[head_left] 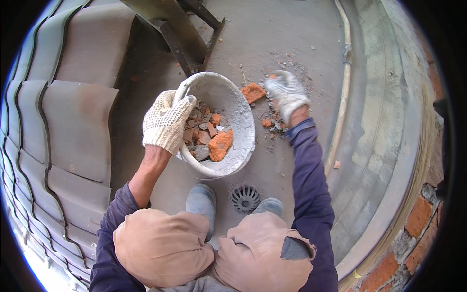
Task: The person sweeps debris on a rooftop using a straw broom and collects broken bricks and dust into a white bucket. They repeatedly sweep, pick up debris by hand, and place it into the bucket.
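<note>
My left hand [169,120], in a white dotted knit glove, is closed on the rim of a tilted whitish bucket [242,131]. Inside lie grey rubble and several orange brick pieces, the largest a brick chunk [220,145]. My right hand [288,92], gloved too and somewhat blurred, is over the floor to the right of the bucket. Its fingers look curled, and a bit of orange shows by the fingertips; what they hold is unclear. An orange brick lump [253,92] lies between that hand and the bucket. Loose rubble [276,124] lies just below the hand.
A round floor drain [245,198] is between my boots [201,204]. Stacked roof tiles [78,126] fill the left side. A metal stand [187,44] rises beyond the bucket. On the right runs a pale pipe [346,63], with a brick wall [419,216] farther out.
</note>
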Demonstrator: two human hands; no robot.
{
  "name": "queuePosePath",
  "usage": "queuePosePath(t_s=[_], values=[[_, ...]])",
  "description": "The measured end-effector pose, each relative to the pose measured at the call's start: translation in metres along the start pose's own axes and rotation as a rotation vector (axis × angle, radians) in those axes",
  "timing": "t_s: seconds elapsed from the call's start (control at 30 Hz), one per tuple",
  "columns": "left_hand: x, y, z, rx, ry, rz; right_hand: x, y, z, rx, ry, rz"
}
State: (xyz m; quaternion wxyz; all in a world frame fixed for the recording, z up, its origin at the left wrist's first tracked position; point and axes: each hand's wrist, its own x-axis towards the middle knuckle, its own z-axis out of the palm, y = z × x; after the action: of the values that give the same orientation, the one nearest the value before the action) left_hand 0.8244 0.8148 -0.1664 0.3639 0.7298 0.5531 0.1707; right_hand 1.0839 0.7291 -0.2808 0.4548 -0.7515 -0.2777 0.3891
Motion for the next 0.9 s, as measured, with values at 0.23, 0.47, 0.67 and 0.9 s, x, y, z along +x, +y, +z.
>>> queuePosePath(t_s=[0.23,0.47,0.67,0.9], values=[[0.005,-0.006,-0.009,0.042,-0.004,-0.016,-0.027,-0.024,0.052,-0.429,-0.073,-0.531],[0.000,-0.017,-0.020,-0.133,0.022,-0.091,0.054,0.031,0.031,-0.920,-0.063,-0.468],[0.002,-0.013,-0.021,-0.096,0.005,-0.098,0.040,0.039,0.053,-0.988,0.008,-0.569],[0.001,-0.010,-0.025,0.036,-0.013,-0.077,0.036,0.058,0.049,-0.694,-0.098,-0.211]])
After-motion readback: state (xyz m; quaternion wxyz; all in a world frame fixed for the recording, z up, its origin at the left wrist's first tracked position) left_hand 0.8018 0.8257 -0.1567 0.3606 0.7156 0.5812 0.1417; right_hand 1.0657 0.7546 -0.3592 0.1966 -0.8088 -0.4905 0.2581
